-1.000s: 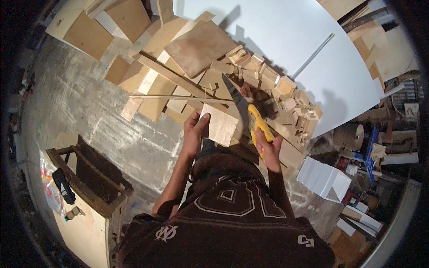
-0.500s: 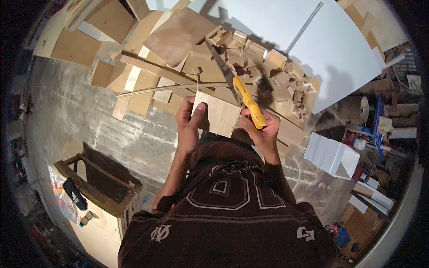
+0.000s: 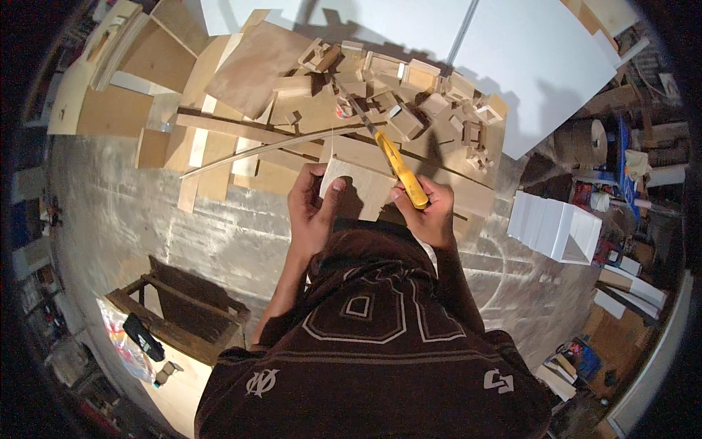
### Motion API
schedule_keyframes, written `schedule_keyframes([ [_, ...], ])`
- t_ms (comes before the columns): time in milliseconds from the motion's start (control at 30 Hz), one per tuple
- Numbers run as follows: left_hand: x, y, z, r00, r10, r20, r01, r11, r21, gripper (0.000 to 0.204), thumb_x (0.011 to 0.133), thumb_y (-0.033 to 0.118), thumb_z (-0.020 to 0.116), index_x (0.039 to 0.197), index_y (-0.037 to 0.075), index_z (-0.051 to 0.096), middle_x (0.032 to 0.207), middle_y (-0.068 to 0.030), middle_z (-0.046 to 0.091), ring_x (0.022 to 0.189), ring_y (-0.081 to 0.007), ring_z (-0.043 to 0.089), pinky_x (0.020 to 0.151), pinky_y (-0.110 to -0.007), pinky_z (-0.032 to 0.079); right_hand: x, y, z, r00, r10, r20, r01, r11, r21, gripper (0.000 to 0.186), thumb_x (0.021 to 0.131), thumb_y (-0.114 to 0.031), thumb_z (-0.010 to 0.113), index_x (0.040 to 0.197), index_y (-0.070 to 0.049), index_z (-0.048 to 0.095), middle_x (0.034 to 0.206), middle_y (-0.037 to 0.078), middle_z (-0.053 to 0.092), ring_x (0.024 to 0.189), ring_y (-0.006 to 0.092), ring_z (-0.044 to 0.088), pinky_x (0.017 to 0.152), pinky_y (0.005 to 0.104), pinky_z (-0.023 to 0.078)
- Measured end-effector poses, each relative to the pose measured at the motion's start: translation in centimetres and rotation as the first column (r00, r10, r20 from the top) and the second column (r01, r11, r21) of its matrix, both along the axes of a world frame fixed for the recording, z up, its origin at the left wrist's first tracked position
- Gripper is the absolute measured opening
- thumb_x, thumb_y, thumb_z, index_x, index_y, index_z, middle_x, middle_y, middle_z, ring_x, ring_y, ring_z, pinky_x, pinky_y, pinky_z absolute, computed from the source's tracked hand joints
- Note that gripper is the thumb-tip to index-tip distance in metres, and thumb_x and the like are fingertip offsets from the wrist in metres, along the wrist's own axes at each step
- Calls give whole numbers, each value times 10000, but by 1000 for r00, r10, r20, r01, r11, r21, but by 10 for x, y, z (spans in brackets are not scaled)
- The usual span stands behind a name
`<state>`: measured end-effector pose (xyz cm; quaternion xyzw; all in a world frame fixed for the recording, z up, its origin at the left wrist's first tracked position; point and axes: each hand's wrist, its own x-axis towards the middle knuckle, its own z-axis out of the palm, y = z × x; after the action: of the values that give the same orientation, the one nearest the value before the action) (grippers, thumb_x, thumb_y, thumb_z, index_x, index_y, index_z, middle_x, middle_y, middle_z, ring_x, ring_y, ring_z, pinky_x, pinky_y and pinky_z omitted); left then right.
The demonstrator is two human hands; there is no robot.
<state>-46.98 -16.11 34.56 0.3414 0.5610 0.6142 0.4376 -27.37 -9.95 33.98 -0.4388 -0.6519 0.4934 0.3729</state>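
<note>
A pale square wooden piece [image 3: 352, 175] is gripped by my left hand [image 3: 310, 211], with the thumb on its face and the fingers along its left side. My right hand [image 3: 434, 214] is closed round the end of the yellow handle of a handsaw [image 3: 397, 165]. Its dark, narrow blade slants up and left, away from me, over small wooden parts [image 3: 404, 119]. The saw lies just right of the piece; whether they touch I cannot tell.
Long wood strips [image 3: 248, 155] and a brown panel [image 3: 259, 67] lie at the left of the work area. A big white sheet [image 3: 534, 58] spreads behind. At lower left is a dark wooden frame [image 3: 179, 322]; a white box [image 3: 548, 227] stands at right.
The wooden piece has tilted, showing its thin edge more. The saw has turned in my right hand, its handle now seen more edge-on. My view has shifted a little.
</note>
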Motion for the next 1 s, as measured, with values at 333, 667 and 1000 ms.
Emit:
schedule_keyframes([
  [333,37,14,-6,911,-166,377,215,973,-90,124,971,119,620,1000,55,517,807,6,571,648,-62,485,589,-224,415,65,-38,-3,898,-440,-6,436,887,150,243,794,-138,742,957,37,702,763,42,669,701,112,623,661,265,504],
  [667,122,44,-48,863,-374,340,441,886,-144,89,960,92,625,986,45,554,834,6,601,686,-57,518,593,-237,415,225,-75,-37,447,-833,-326,892,388,232,350,904,-286,712,1027,19,593,755,78,617,625,165,590,611,302,529],
  [1000,264,76,-153,841,-509,182,538,820,-194,124,949,98,647,971,-2,577,787,-68,654,648,-118,584,566,-289,478,418,-7,-265,554,-801,227,796,590,138,348,868,-333,744,842,-3,636,734,146,661,687,275,648,626,417,500],
])
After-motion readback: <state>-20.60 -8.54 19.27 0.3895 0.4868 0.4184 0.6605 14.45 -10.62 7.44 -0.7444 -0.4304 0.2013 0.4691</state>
